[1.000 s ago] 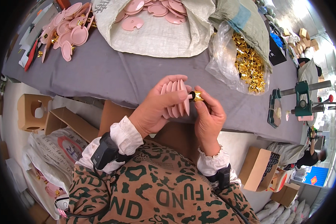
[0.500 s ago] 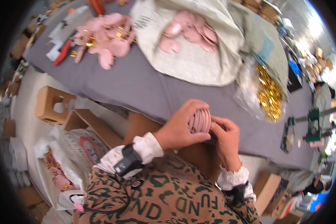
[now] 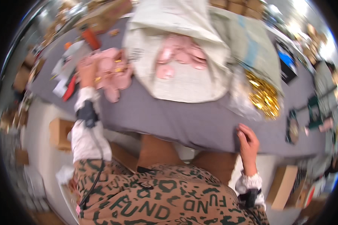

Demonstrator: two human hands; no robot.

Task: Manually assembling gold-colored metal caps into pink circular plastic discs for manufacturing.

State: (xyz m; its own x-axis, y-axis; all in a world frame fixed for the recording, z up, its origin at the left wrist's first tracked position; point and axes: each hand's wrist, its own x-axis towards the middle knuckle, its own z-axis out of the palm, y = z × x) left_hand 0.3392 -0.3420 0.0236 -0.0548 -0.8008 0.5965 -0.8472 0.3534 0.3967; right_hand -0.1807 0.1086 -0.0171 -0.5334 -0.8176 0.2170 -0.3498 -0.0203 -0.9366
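My left hand (image 3: 87,71) reaches over the far left of the table, at the edge of a heap of pink, flat rounded pieces (image 3: 116,84) with gold bits among them. Blur and the pink pieces hide its fingertips, so what it grips cannot be told. Close to the table's front edge, my right hand (image 3: 248,142) rests with loosely bent fingers, the thumb a little apart, and nothing visible in it. More pink pieces (image 3: 182,54) lie in the mouth of a white woven sack (image 3: 191,90) in the middle of the table.
A clear bag of gold ties (image 3: 264,97) lies right of the sack, beside a grey-green sack (image 3: 248,41). Red-handled scissors or a cutter (image 3: 70,88) lie left of the heap. A dark green clamp-like tool (image 3: 314,110) stands far right. Cardboard boxes (image 3: 283,187) flank the table below.
The stack of pink discs is gone from between my hands. My left hand has swung far left to the heap; my right hand has moved slightly right. The view has shifted.
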